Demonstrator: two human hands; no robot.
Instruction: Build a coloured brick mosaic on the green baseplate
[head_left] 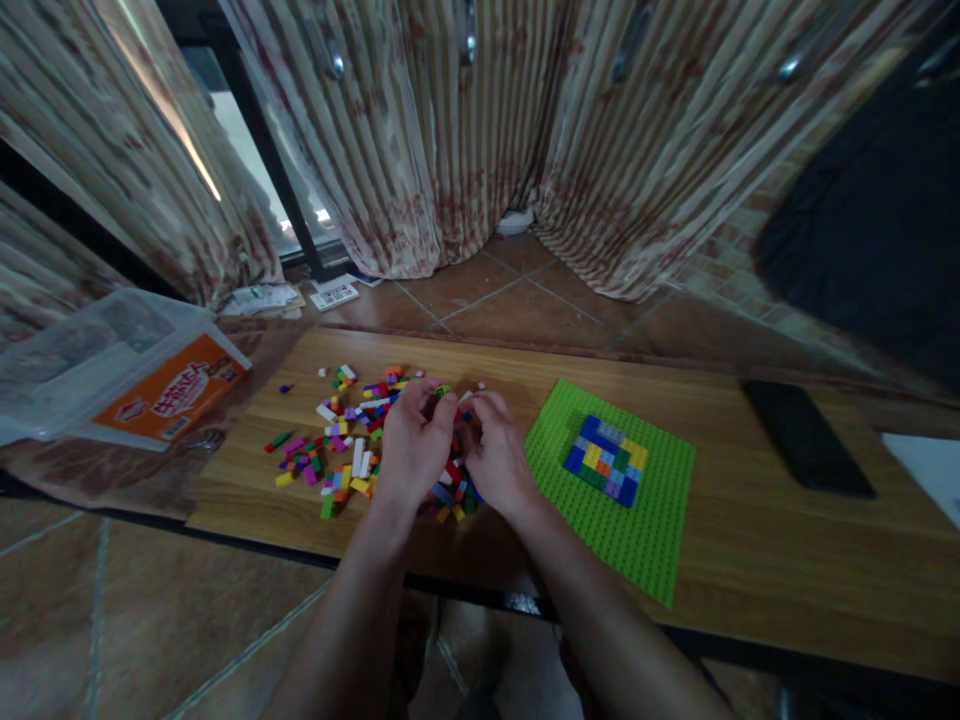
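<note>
Over the right side of a heap of loose toy building bricks, my left hand is closed, with a small lime-green brick between thumb and fingers. Beside it, almost touching, is my right hand, its fingers curled in a pinch. A bit of red shows near those fingertips, but what they hold is mostly hidden. To the right of my hands lies a green studded baseplate. A low, flat block of mixed bricks, mainly blue with yellow, orange, green and purple, is on it.
The wooden table bears all of this. A black phone lies at the right, near a white sheet. A clear plastic box with an orange label stands at the left. Striped curtains hang behind.
</note>
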